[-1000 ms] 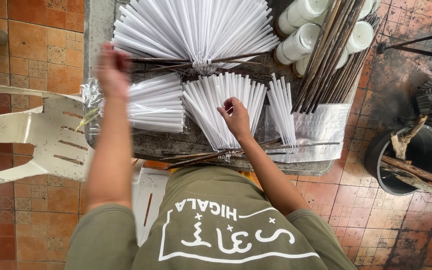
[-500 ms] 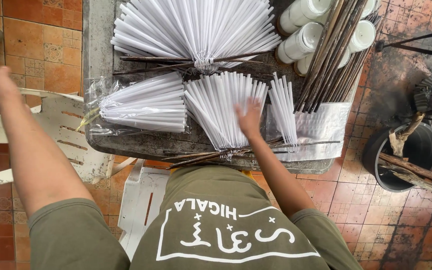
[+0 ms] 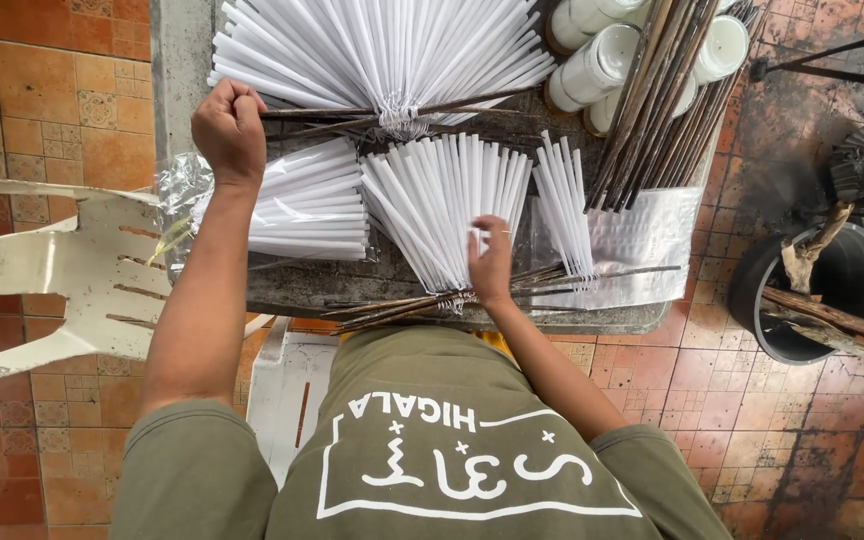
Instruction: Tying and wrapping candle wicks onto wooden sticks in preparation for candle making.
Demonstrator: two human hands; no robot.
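On the left, the white plastic chair (image 3: 62,270) stands beside the bench (image 3: 184,60). The left hand (image 3: 230,125) is curled into a fist on the end of a thin dark stick (image 3: 352,112), which lies across the bench under the big fan of white candles (image 3: 382,50). Just below it, a packed bundle of candles (image 3: 307,205) lies in clear plastic wrap, long axis roughly left to right, so one lot looks already bagged.

In the middle, the smaller fan of candles (image 3: 447,200) hangs from its own sticks at the near edge of the bench; the candles run near to far, wick ends gathered toward the person and free ends spreading away. The right hand (image 3: 492,262) has its fingers pressed together, pinching one candle low in this fan. A judgement: this fan is only partly worked, with most candles tied on.

Right of it lies a loose small group of candles (image 3: 564,205), pointing the same way, unbagged. Further right sit bare sticks (image 3: 662,100) and white jar candles (image 3: 597,70)
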